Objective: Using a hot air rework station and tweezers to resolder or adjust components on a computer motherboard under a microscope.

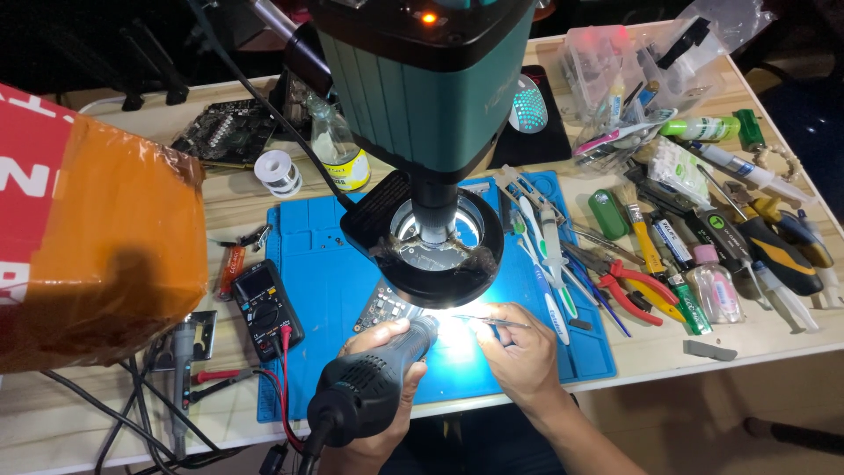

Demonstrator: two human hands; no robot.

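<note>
My left hand (380, 345) grips a dark hot-air handpiece (369, 380) whose nozzle points at the brightly lit spot under the microscope (431, 132). A little to the right, my right hand (520, 345) pinches thin metal tweezers (492, 320), tips aimed left toward the same spot. A circuit board (380, 308) lies on the blue work mat (308, 255) beneath the ring light (440, 255); glare hides most of it.
A black multimeter (266, 308) with red leads lies left on the mat. An orange and red box (88, 237) fills the left side. Screwdrivers, red pliers (633, 290), brushes, bottles and plastic bags crowd the right of the table. A solder spool (278, 171) and bottle (338, 149) stand behind.
</note>
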